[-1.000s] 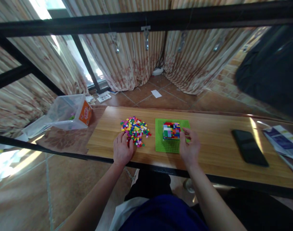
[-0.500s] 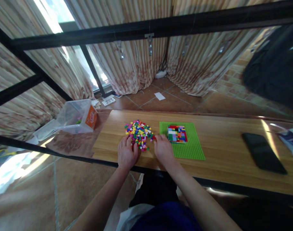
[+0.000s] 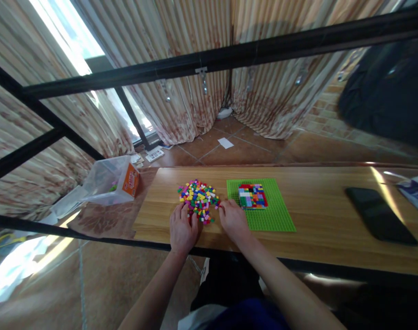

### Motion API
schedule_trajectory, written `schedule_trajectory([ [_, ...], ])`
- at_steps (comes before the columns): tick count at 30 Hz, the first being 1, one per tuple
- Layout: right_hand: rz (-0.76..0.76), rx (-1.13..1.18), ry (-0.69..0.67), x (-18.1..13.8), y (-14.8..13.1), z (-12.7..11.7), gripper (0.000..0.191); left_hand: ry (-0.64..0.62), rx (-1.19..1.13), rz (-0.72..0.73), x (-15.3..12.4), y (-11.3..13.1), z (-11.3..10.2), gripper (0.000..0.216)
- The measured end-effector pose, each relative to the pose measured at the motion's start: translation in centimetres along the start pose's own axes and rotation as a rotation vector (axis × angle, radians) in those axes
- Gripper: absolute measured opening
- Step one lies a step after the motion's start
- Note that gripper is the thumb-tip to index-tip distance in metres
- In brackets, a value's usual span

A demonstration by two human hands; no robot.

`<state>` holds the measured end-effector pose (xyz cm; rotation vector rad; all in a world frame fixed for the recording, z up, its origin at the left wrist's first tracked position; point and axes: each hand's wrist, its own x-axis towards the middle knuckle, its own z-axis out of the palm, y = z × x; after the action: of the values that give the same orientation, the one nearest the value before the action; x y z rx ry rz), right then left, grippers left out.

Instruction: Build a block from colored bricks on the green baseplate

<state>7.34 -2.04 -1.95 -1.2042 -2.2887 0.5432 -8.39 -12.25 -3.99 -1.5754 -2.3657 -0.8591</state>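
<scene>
A loose pile of small multicoloured toy bricks (image 3: 198, 196) lies on the wooden table. At its near left edge rests my left hand (image 3: 183, 229), open, with curved fingers touching the bricks and the thumb apart. My right hand (image 3: 234, 222) is closed at the right side of the pile. A small reddish brick (image 3: 218, 206) shows at its fingertips. Right of that hand lies a green studded baseplate (image 3: 274, 215). On it sits a squarish block built of many coloured bricks (image 3: 253, 196), near the plate's upper left. My right palm hides part of the plate's left edge.
A black phone-like slab (image 3: 381, 215) lies on the table (image 3: 319, 201) at the right, near a printed packet (image 3: 417, 195). Left of the table stands a clear plastic bin (image 3: 106, 183) with an orange label. A black metal bar (image 3: 181, 66) crosses beyond the table.
The camera view has tilted, so the scene sits slightly lower. Both hands stay at the pile in nearly the same places; the brick block and baseplate have not moved.
</scene>
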Motion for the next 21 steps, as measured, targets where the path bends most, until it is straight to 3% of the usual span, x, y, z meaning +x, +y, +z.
schedule_trajectory([
  [6, 0.154, 0.467, 0.053, -2.5, 0.1, -1.7, 0.013, 0.007, -0.001, 0.025, 0.1, -0.2, 0.1, 0.039],
  [9, 0.222, 0.579, 0.093, -3.8, 1.0, -2.5, 0.016, 0.011, 0.003, 0.033, 0.2, -0.3, 0.0, 0.039],
  [13, 0.208, 0.546, 0.169, -5.0, 2.8, -4.0, 0.027, 0.001, 0.009, 0.043, 0.2, -0.4, 0.1, 0.039],
  [21, 0.276, 0.476, 0.308, -4.2, 6.3, -6.7, 0.024, 0.008, 0.002, 0.045, 0.3, -0.3, 0.0, 0.038],
])
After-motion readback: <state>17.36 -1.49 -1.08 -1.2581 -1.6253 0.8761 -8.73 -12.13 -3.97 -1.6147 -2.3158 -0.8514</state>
